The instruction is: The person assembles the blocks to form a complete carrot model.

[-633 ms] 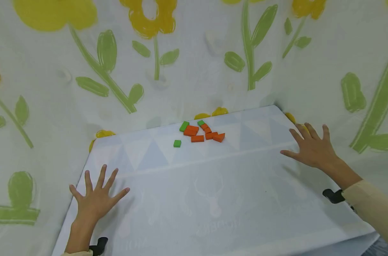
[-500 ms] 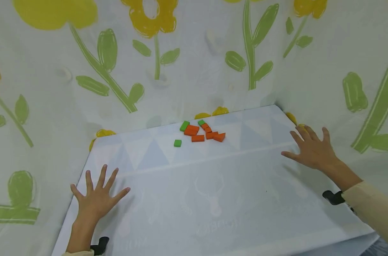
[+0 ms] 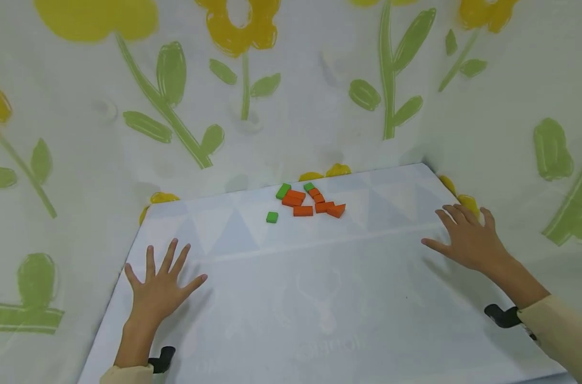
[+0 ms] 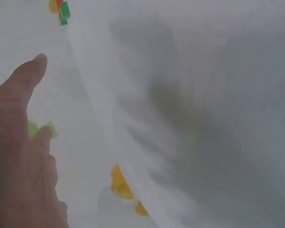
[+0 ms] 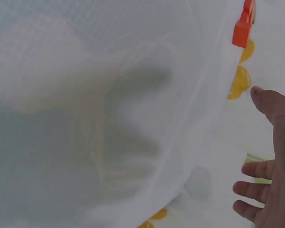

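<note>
My left hand (image 3: 158,293) hovers over the left side of the white table with its fingers spread, holding nothing. Above the right side is my right hand (image 3: 473,240), its fingers also extended and nothing in them. Both cast shadows on the cloth. Between them, toward the far edge, lies a loose group of small blocks. Orange rectangular blocks (image 3: 303,211) and an orange wedge-shaped block (image 3: 336,210) are in it. A green block (image 3: 283,191) lies at the back, and a small green block (image 3: 272,217) sits apart at the front left. Neither hand touches any block.
A pale cloth (image 3: 291,298) with faint blue triangles and a deer print covers the table. White curtains (image 3: 291,106) printed with yellow flowers and green leaves stand close behind it and at both sides. A black wrist strap (image 3: 162,360) shows on the left arm.
The head view has shifted slightly, so the table and blocks appear a little lower and farther right. The left hand shifts right and slightly up in view. The blocks keep their arrangement.
</note>
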Demonstrator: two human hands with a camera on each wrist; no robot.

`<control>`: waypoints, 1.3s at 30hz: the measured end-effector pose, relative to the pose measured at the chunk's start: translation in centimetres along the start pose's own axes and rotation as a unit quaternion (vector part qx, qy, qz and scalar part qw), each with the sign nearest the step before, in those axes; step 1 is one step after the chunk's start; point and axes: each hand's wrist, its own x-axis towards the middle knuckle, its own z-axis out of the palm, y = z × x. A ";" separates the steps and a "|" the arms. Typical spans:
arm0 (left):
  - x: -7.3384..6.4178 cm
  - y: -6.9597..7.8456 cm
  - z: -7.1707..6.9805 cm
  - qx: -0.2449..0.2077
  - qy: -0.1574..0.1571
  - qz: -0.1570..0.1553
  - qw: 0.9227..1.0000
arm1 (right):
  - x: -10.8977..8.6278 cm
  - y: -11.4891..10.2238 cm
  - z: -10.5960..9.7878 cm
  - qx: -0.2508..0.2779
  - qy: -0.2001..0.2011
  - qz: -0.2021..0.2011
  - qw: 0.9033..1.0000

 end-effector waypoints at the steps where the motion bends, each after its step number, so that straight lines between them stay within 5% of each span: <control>1: 0.4 0.4 0.1 -0.002 0.002 0.003 1.000 | 0.1 -0.3 0.1 0.006 0.004 0.000 1.000; 9: 4.1 5.3 2.1 -0.037 0.003 0.017 0.999 | 3.0 -4.3 1.8 0.035 -0.012 -0.012 0.999; 17: 8.5 10.4 3.6 -0.064 0.027 0.034 0.997 | 8.3 -9.0 3.3 0.066 -0.025 -0.004 0.998; 24: 11.6 15.8 5.0 -0.130 0.029 0.033 0.991 | 11.1 -11.4 4.9 0.067 -0.023 0.006 0.998; 34: 15.3 24.2 6.1 -0.197 0.022 -0.005 0.980 | 14.7 -15.2 6.9 0.059 -0.005 0.021 0.998; 39: 17.0 26.3 7.2 -0.172 0.019 -0.051 0.984 | 16.0 -17.4 8.4 0.052 -0.015 0.042 0.998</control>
